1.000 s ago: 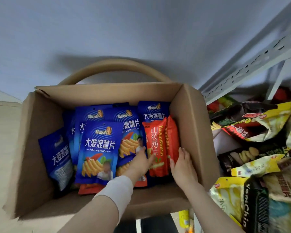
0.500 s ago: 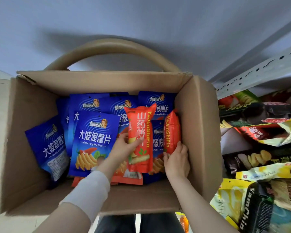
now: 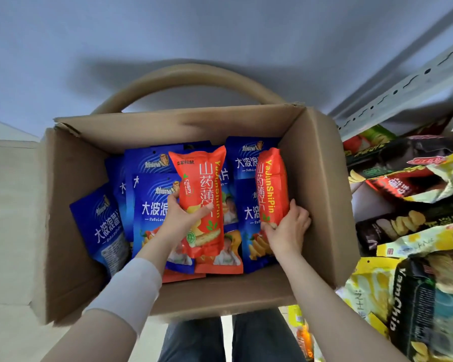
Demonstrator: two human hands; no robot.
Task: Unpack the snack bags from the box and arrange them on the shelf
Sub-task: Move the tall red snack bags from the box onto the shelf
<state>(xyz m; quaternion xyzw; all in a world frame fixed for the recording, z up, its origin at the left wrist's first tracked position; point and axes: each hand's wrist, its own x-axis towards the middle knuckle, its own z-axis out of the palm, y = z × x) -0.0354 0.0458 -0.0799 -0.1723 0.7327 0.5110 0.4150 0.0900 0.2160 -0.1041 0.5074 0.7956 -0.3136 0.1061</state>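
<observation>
Orange glossy pouch [image 3: 203, 178] in left hand [image 3: 179, 219], twin [image 3: 271, 184] in right hand [image 3: 289, 227]

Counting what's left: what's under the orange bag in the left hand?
Blue snack bags, overlapping in the box. The orange bag and left hand cover those directly beneath; their number and the box floor are hidden.

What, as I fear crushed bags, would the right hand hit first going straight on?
The right hand, gripping an orange bag, would likely meet the blue bag behind it first; depth unclear.
</observation>
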